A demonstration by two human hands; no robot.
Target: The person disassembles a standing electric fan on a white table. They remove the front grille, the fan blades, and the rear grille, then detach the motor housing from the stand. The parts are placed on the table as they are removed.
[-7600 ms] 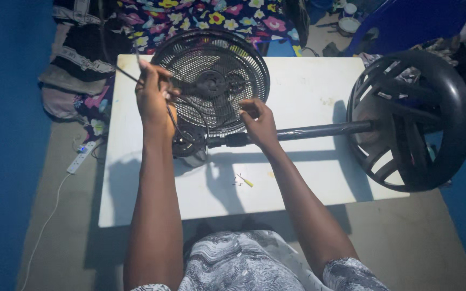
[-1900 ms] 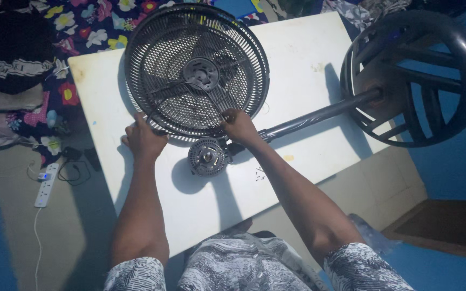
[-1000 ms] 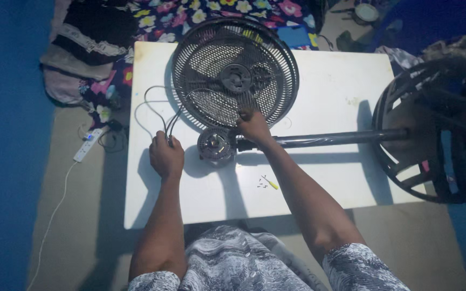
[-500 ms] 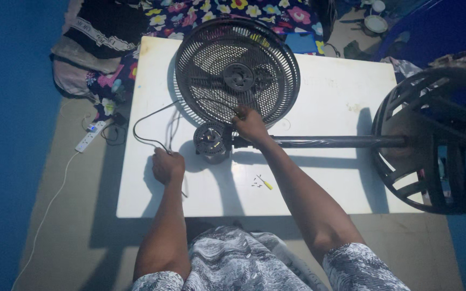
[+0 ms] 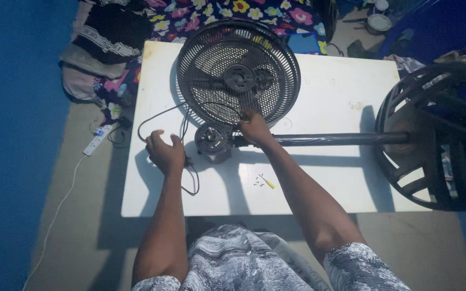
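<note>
White table [image 5: 319, 178]: rectangular top, seen from above; carries a dismantled pedestal fan laid on its side.

Fan grille [image 5: 238, 73]: round, dark wire cage, lying flat toward the far edge of the table, left of centre; its rim overhangs the far edge slightly. Hub at its centre.

Motor housing [image 5: 213, 141]: small round unit, just on the near side of the grille, touching or almost touching its rim.

Pole [image 5: 335, 139]: dark tube running from the motor housing toward the right edge of the table, roughly parallel to the near edge.

Fan base [image 5: 438, 134]: large round spoked piece, standing on edge past the table's right edge, joined to the pole.

Black cord [image 5: 160, 114]: loops from the grille area across the left part of the table, then curls back toward the near edge.

Right hand [image 5: 254, 128]: at the joint of pole and motor housing, fingers curled down against the grille's near rim; whether they clasp anything cannot be told.

Left hand [image 5: 164, 151]: resting near the left edge of the table, fingers loosely bent and spread over the cord; a firm grasp cannot be confirmed.

Small yellow bit [image 5: 268, 183]: with a few tiny dark pieces beside it, near the near edge, centre.

Power strip [image 5: 97, 139]: white, on the floor left of the table.

Floral cloth [image 5: 227, 11]: beyond the far edge.
</note>
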